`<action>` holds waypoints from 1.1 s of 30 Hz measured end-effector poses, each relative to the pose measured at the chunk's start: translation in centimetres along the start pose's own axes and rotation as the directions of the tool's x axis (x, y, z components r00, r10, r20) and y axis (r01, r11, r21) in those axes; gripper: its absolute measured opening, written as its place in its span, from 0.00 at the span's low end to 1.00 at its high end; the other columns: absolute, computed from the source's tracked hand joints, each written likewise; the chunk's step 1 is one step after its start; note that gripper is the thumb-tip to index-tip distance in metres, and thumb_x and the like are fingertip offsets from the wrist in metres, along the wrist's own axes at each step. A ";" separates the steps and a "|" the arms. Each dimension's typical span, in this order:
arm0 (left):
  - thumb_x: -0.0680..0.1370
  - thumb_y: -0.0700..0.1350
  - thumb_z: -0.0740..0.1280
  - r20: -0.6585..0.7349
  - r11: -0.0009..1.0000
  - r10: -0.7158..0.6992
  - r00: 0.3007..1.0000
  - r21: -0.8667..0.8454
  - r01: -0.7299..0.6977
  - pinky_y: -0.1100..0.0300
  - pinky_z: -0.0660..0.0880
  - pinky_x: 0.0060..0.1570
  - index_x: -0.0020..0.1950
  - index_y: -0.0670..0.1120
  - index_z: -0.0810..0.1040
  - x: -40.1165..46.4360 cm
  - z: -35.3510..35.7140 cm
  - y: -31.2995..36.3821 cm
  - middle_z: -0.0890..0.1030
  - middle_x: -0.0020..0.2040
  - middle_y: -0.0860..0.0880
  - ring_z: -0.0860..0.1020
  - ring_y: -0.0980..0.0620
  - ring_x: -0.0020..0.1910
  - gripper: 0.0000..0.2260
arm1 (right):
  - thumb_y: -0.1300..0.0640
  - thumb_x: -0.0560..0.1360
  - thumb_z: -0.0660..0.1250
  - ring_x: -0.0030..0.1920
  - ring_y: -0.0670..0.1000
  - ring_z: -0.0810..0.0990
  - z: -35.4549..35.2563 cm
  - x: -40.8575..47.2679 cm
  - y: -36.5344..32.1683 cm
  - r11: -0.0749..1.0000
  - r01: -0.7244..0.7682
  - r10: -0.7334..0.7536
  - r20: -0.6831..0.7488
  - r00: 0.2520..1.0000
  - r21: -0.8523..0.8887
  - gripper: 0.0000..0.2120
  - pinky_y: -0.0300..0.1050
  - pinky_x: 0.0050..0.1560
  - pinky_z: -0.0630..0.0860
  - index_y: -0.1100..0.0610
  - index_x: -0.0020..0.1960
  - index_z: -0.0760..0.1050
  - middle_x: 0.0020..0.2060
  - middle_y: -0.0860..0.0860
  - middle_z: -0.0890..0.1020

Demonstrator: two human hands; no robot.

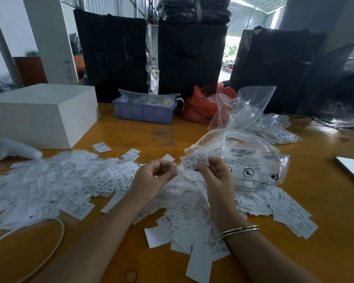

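A wide heap of small white size labels (70,184) covers the orange table (325,201), printed with letters such as S, XS, M and XL. My right hand (215,176) pinches one white label marked S (194,161) between thumb and fingers, holding it above the heap. My left hand (151,176) hovers just left of it with fingers curled; whether it holds anything is unclear. A clear printed plastic bag (253,160) lies open right behind my right hand.
A white box (39,113) and a white handheld device (10,150) sit at the left, and a white cable (49,256) loops at front left. At the back stand a blue basket (143,113), a red bag (200,107), more clear bags (270,123), black bales and a fan (339,94).
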State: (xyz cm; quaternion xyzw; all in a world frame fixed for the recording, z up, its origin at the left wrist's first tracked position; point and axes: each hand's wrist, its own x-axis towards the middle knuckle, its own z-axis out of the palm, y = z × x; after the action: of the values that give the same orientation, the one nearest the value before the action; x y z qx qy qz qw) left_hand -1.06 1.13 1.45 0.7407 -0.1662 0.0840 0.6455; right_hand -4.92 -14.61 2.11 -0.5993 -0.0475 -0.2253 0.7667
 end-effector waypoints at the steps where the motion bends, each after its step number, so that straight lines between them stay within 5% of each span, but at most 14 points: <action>1: 0.72 0.45 0.73 0.002 1.000 -0.001 1.000 0.004 0.001 0.72 0.75 0.38 0.44 0.53 0.81 0.0 0.0 0.0 0.83 0.41 0.60 0.81 0.62 0.42 0.04 | 0.66 0.74 0.67 0.45 0.50 0.83 0.0 0.0 0.0 1.000 -0.003 0.003 -0.005 1.000 0.001 0.04 0.38 0.45 0.79 0.58 0.47 0.77 0.42 0.51 0.84; 7: 0.72 0.44 0.73 0.007 1.000 0.021 1.000 0.012 -0.021 0.72 0.74 0.39 0.43 0.54 0.81 0.0 0.0 0.0 0.83 0.40 0.61 0.81 0.62 0.42 0.05 | 0.66 0.73 0.68 0.46 0.61 0.82 0.2 0.0 0.3 0.994 -0.030 0.031 0.011 0.999 -0.101 0.04 0.53 0.49 0.79 0.64 0.48 0.77 0.42 0.59 0.83; 13: 0.71 0.46 0.72 0.009 1.000 0.011 1.000 0.010 -0.011 0.73 0.74 0.39 0.44 0.54 0.81 0.0 0.0 0.0 0.83 0.41 0.61 0.81 0.62 0.43 0.04 | 0.65 0.74 0.67 0.44 0.50 0.83 -0.1 -0.1 -0.1 0.997 -0.030 0.030 0.005 1.000 0.067 0.03 0.38 0.44 0.79 0.59 0.46 0.75 0.41 0.52 0.85; 18: 0.72 0.46 0.72 0.010 1.000 0.022 1.000 0.010 -0.023 0.73 0.74 0.39 0.43 0.54 0.80 -0.1 -0.1 0.1 0.83 0.40 0.61 0.81 0.63 0.41 0.04 | 0.64 0.74 0.69 0.46 0.55 0.83 0.0 0.1 0.4 0.997 -0.046 0.048 0.029 0.998 -0.061 0.03 0.45 0.48 0.80 0.62 0.47 0.76 0.42 0.58 0.84; 25: 0.68 0.54 0.70 0.007 0.998 0.000 1.000 -0.055 0.000 0.73 0.74 0.38 0.44 0.54 0.81 -0.2 -0.3 0.5 0.84 0.38 0.59 0.81 0.64 0.39 0.08 | 0.63 0.76 0.65 0.43 0.50 0.84 0.0 0.2 0.4 0.994 0.008 -0.005 0.022 1.000 -0.108 0.01 0.38 0.43 0.79 0.59 0.47 0.76 0.42 0.51 0.84; 33: 0.74 0.44 0.70 0.027 1.000 0.010 1.000 -0.027 -0.010 0.73 0.74 0.38 0.44 0.54 0.81 0.0 -0.3 0.3 0.84 0.38 0.59 0.81 0.64 0.39 0.04 | 0.61 0.76 0.67 0.44 0.50 0.83 0.0 0.2 0.5 0.991 -0.020 0.031 0.074 0.997 -0.136 0.02 0.37 0.43 0.78 0.59 0.48 0.77 0.42 0.53 0.84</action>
State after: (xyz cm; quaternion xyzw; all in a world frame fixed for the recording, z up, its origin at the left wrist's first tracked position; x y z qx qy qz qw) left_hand -1.18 1.38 1.74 0.7321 -0.1797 0.0750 0.6528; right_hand -4.57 -14.55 1.72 -0.6585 -0.0537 -0.1952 0.7248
